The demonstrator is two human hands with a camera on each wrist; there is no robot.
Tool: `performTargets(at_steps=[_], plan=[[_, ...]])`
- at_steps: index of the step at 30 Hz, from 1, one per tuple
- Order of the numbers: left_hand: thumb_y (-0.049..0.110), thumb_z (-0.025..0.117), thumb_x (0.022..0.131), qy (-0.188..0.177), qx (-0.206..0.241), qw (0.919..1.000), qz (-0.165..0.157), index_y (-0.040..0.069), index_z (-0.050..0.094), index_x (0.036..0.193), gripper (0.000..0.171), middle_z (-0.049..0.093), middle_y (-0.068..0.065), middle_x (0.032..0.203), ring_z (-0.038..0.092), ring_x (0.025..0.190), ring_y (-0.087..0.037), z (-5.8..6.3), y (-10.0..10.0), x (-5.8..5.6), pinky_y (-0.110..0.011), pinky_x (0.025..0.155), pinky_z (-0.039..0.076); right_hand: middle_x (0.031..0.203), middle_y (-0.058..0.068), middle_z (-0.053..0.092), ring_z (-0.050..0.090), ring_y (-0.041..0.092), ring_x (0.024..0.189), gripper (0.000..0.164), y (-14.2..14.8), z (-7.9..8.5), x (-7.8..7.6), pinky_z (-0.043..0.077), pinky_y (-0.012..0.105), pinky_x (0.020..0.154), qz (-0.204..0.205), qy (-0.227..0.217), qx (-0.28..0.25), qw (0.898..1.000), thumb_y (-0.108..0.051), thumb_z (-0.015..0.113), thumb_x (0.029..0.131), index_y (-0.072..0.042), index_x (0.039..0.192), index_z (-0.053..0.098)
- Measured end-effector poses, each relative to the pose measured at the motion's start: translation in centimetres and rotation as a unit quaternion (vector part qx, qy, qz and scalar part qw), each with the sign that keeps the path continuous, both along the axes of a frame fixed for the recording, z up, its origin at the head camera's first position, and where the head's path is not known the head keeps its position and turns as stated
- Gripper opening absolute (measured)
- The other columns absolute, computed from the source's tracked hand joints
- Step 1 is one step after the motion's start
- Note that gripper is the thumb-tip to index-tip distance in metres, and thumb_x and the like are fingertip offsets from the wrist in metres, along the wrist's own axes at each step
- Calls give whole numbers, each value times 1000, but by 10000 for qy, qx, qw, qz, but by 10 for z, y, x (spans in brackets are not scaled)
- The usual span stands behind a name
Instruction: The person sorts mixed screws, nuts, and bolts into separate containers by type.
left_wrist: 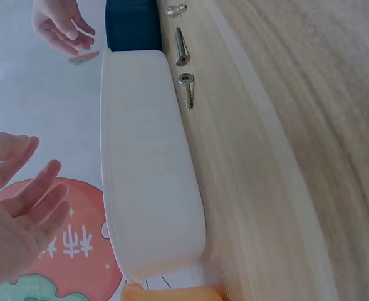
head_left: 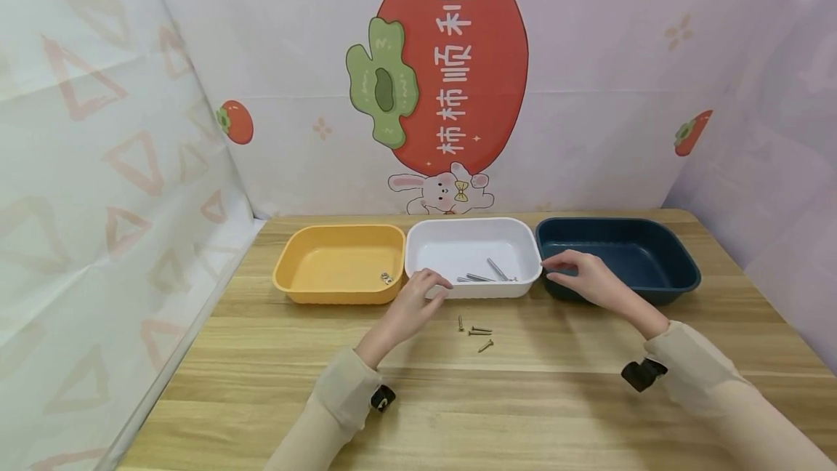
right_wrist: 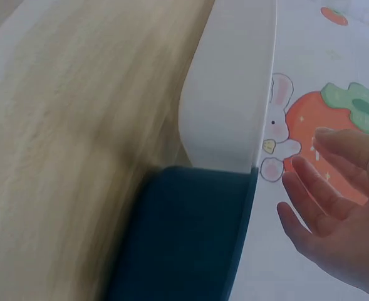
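Note:
My left hand (head_left: 413, 305) hovers at the front left corner of the white bin (head_left: 471, 289), its fingers loosely bent with nothing between them. Over the near left edge of the dark blue bin (head_left: 667, 289) is my right hand (head_left: 585, 276), also relaxed and holding nothing. Silvery bolts (head_left: 498, 270) lie inside the white bin. On the table in front of it are several brass-coloured screws (head_left: 485, 346); in the left wrist view one screw (left_wrist: 186, 91) shows its round head and thread.
A yellow bin (head_left: 340, 298) stands at the left of the row, with small metal nuts (head_left: 386, 278) in its right corner. The three bins stand side by side on the wooden table (head_left: 458, 413), before a printed cloth backdrop (head_left: 294, 151).

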State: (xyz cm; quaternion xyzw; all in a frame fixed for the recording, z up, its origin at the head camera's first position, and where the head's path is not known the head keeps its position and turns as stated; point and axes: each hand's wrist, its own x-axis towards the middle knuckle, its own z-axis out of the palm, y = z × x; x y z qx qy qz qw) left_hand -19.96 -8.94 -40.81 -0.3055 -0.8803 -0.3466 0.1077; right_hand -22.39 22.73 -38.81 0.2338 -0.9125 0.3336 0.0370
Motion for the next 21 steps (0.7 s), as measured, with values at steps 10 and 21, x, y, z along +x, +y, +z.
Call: performTargets(at_steps=[10,21], plan=[[8,55,86,-298,-176,9986,-388,5,59,99,14,56,-5,98,51,97,-18,-3,3,5,-32,87,41,100,17,61,57,32,91,22,33,-5,15,46,46,76,-275,438,182,9985,-6,61,82,1,102,62],[5,55,84,-521,-794,9935,-621,5,59,101,18,56,-6,101,53,97,-18,-8,1,2,-31,87,41,97,15,62,55,33,91,21,59,-10,24,45,45,74,-504,841,436,9942,-7,64,80,-1,100,64]])
